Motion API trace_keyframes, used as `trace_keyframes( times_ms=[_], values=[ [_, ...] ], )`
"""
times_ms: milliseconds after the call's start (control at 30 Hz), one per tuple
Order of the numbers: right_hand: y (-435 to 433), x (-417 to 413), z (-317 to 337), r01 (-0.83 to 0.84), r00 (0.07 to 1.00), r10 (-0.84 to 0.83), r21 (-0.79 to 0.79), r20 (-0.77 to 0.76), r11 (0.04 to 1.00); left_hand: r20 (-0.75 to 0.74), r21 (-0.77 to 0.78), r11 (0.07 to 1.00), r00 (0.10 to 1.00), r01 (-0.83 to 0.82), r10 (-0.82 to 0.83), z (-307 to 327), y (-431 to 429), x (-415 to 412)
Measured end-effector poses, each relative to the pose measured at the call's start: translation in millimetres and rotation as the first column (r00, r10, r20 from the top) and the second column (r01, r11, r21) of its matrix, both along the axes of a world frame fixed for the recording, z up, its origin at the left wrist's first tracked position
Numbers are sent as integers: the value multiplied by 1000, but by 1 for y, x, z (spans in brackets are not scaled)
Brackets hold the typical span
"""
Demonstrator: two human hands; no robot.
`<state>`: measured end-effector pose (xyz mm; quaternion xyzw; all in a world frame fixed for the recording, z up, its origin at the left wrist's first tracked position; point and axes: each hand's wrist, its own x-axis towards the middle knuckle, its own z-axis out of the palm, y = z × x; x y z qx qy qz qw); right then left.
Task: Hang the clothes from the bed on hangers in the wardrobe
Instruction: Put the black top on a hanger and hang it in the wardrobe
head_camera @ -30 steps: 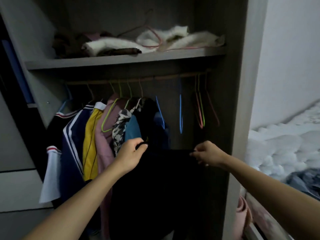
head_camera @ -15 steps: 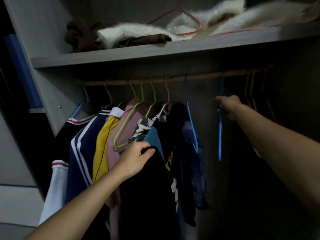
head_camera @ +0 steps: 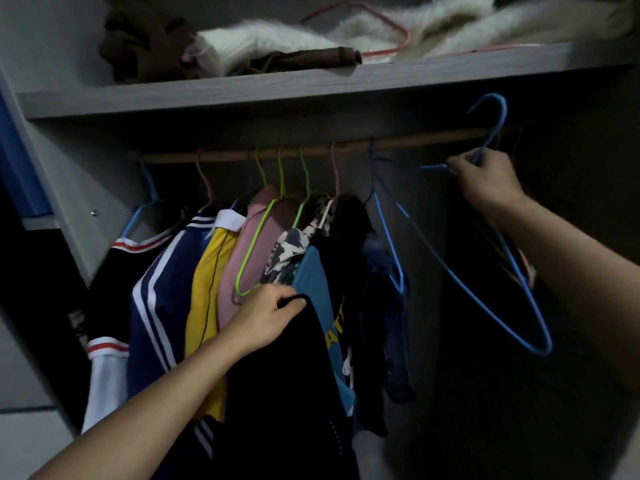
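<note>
While my left grip (head_camera: 266,317) is pinching the top edge of the black garment (head_camera: 287,382), which is hanging in front of the clothes (head_camera: 207,271) on the rail (head_camera: 415,142), my right grip (head_camera: 485,183) is clasping a blue hanger (head_camera: 500,100) by its neck, holding it tilted, hook clear above the rail's right end, below the shelf (head_camera: 311,88).

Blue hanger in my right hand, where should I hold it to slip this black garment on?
Grip the blue hanger at its neck, just below the hook, from the front, as your right hand does. The hook is off the rod and the shoulder wires hang free, ready for the black garment your left hand pinches.
</note>
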<state>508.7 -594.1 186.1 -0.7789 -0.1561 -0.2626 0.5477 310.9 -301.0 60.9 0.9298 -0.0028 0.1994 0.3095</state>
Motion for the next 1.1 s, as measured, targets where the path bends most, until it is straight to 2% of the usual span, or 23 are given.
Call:
trace_keyframes(
  times_ms=[133, 267, 367, 467, 600, 767, 933, 1033, 1100],
  values=[
    [-46, -79, -23, 51, 998, -52, 25, 20, 998, 23, 29, 996, 996, 86, -87, -4, -1, 1],
    [-88, -156, -41, -109, 992, 119, 165, -53, 980, 2, 26, 990, 991, 135, -135, -15, -11, 5],
    [-116, -200, -53, -279, 930, 293, 91, -224, 956, -4, 5, 991, 991, 134, -134, -18, -24, 5],
    [-122, -233, -71, -307, 893, 256, -83, -370, 948, 13, 18, 993, 993, 121, -121, -15, -37, -1],
    [-122, -246, -95, -316, 877, 214, -182, -431, 931, 77, 17, 992, 989, 126, -127, -11, -50, -14],
    [-131, -249, -97, -305, 877, 200, -185, -437, 934, 130, 79, 979, 972, 186, -195, -4, -72, -35],
    [-159, -245, -88, -322, 859, 239, -113, -453, 940, 183, 105, 975, 960, 194, -211, 4, -89, -48],
    [-165, -240, -92, -389, 823, 302, -88, -482, 917, 194, 236, 939, 935, 250, -298, 5, -107, -55],
    [-163, -238, -99, -433, 798, 347, -68, -493, 899, 184, 288, 929, 939, 231, -291, 5, -116, -58]
  ],
)
